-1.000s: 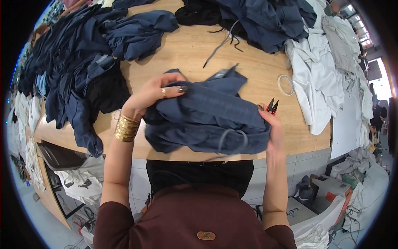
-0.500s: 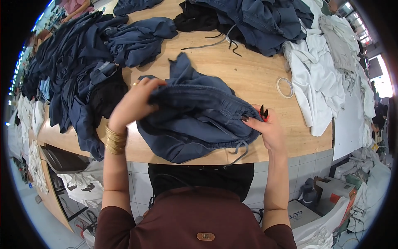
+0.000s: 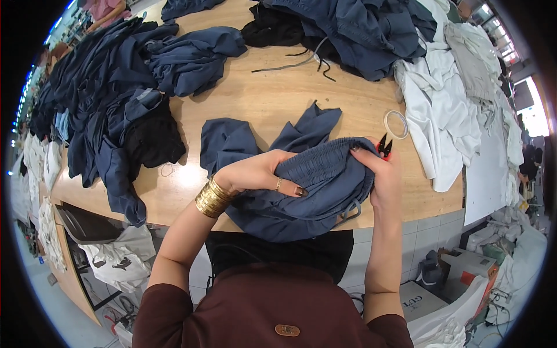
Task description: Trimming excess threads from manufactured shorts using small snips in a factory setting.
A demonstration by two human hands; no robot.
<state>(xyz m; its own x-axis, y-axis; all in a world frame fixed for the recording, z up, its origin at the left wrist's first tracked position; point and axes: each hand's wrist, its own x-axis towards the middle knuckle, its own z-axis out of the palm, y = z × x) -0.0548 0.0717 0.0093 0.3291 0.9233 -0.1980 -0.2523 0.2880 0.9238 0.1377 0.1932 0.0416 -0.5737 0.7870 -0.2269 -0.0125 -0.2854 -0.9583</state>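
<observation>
A pair of dark blue drawstring shorts (image 3: 272, 211) lies bunched at the table's near edge. Its gathered elastic waistband faces up, and a grey drawstring (image 3: 350, 213) loops out on the right. My left hand (image 3: 261, 171) is closed on the waistband's left part, thumb on top and the other fingers hidden underneath. At the waistband's right end, my right hand (image 3: 380, 171) pinches the cloth under its thumb. Small thread snips (image 3: 384, 146) with red handles and black blades stick out of that same hand, tips pointing away from me.
A big heap of dark blue garments (image 3: 104, 98) covers the table's left side. More blue clothes (image 3: 354, 35) lie at the back, with white cloth (image 3: 441, 116) on the right. A tape roll (image 3: 396, 124) rests beyond my right hand. Another person (image 3: 107, 11) is at the far left.
My left hand has moved right along the waistband, drawing it together. The opening has narrowed and the legs now spread behind it. My right hand, still holding the snips, has shifted slightly.
</observation>
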